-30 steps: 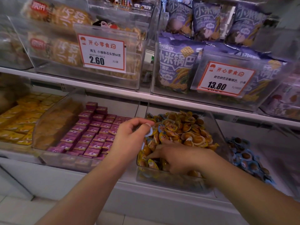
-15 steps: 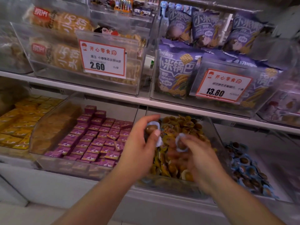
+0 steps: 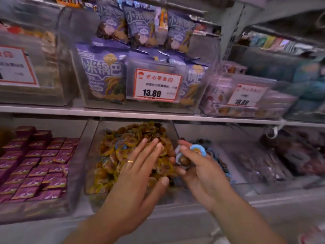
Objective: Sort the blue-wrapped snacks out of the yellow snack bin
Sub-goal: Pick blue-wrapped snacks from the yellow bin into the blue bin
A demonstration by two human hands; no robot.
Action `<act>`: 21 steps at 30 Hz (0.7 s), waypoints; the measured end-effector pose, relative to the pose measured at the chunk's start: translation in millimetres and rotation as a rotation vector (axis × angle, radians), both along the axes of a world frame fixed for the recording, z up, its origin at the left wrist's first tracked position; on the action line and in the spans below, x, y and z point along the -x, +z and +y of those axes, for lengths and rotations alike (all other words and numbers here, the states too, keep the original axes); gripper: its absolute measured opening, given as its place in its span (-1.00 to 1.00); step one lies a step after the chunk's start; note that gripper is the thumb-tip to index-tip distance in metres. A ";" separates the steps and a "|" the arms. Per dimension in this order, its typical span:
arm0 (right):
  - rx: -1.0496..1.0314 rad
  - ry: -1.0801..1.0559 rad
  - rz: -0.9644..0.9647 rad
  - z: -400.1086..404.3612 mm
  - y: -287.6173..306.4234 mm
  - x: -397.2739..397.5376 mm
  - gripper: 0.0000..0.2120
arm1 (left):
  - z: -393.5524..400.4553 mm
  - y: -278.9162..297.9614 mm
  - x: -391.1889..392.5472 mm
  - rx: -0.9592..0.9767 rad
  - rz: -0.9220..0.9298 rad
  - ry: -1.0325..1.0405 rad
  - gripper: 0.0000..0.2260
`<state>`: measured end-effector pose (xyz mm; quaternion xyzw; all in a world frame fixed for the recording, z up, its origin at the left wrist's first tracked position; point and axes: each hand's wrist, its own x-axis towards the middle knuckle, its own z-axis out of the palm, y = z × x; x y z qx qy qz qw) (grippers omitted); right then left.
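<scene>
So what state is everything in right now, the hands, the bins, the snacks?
Left hand: open, fingers straight, over the yellow snacks.
Right hand: holds blue-wrapped snacks, over the edge of the yellow snack bin.
Yellow snack bin: open-topped, heaped; one blue-wrapped piece visible among the yellow.
Bin to its right: partly filled with blue-wrapped snacks.
Purple boxes: stacked in rows.
Purple bags: upright on the shelf above.

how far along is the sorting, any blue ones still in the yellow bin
Partly done. The clear bin to the right already holds a pile of blue-wrapped snacks. In hand: the right hand holds blue-wrapped snacks at the wall between the two bins, while the left hand rests open on the yellow pile. Left: at least one blue wrapper still shows in the yellow snack bin.
</scene>
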<state>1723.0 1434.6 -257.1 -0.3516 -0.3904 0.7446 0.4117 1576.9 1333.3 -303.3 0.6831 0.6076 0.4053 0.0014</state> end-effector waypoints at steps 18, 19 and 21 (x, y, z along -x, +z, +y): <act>-1.071 0.003 -0.846 79.8 -20.5 34.4 -0.72 | -10.9 8.1 105.5 0.203 0.102 0.650 -0.63; -1.148 0.086 -0.866 74.1 -20.5 54.5 -0.68 | -10.2 6.5 107.2 0.212 0.083 0.643 -0.66; -1.235 0.277 -0.961 67.7 -24.1 98.4 -0.63 | -9.7 4.0 109.9 0.204 0.022 0.601 -0.69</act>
